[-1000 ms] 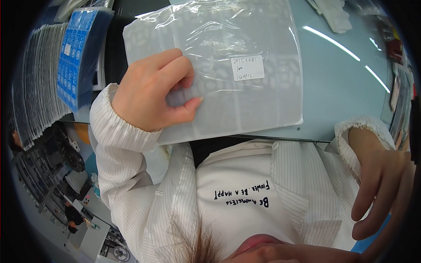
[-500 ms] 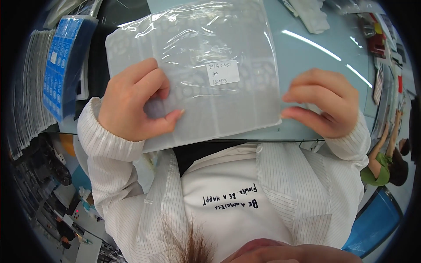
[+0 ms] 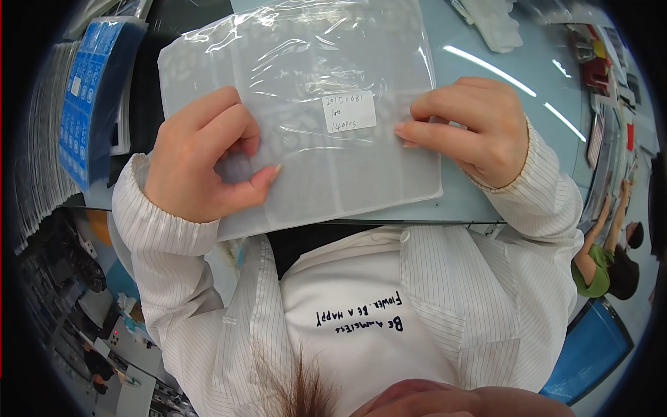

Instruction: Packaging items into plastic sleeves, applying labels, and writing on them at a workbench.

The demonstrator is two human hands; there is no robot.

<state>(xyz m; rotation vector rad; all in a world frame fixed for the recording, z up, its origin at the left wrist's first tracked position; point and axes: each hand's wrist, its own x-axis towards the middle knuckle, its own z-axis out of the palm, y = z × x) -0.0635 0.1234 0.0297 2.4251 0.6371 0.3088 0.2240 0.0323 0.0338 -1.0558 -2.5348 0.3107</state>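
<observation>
A flat, clear plastic bag [image 3: 299,184] with whitish, sheet-like contents lies on the table before me. Glare and folds blur what is inside. A white handwritten label [image 3: 349,112] sits on its upper face, right of centre. Over the bag's left part is my left hand [image 3: 203,156], its fingers curled and its thumb held well apart, with nothing between them. On the right side of the bag, my right hand [image 3: 472,128] has its fingertips drawn close together at the film, right of the label. Whether they pinch anything is hidden.
Blue printed sheets [image 3: 90,104] in clear wrap stand at the left, beside a tall row of thin packs [image 3: 42,139]. A crumpled white cloth or glove [image 3: 492,26] lies on the pale glass table [image 3: 486,62]. At the far right is another person in green [image 3: 594,271].
My right hand has moved left, from beside the bag's right edge onto its surface. My left hand and the bag have shifted slightly left in the picture.
</observation>
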